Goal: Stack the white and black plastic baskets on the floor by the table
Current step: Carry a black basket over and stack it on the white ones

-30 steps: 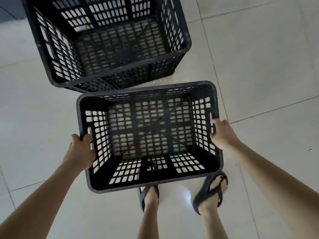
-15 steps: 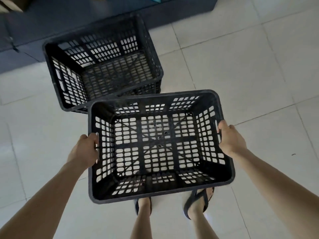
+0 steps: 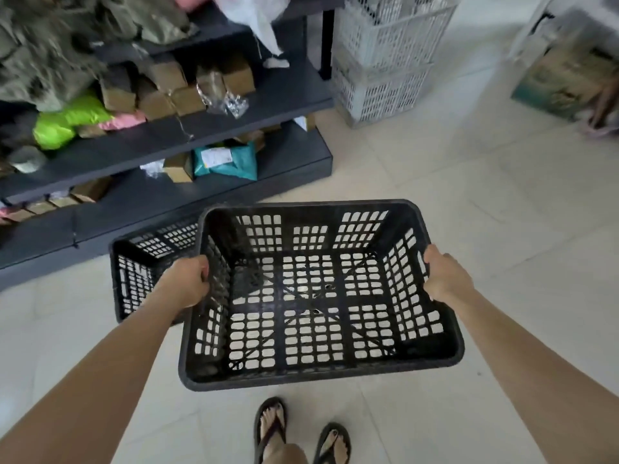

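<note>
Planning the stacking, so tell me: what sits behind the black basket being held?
A second black basket on the floor; the held basket covers its right part.

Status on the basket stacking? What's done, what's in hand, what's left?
Done: two white baskets sit stacked beside the dark shelving. In hand: the left hand and right hand grip the side rims of an empty black basket, held above the floor. Left: set it into the other black basket on the floor to its left; it is not yet lined up over it.
</note>
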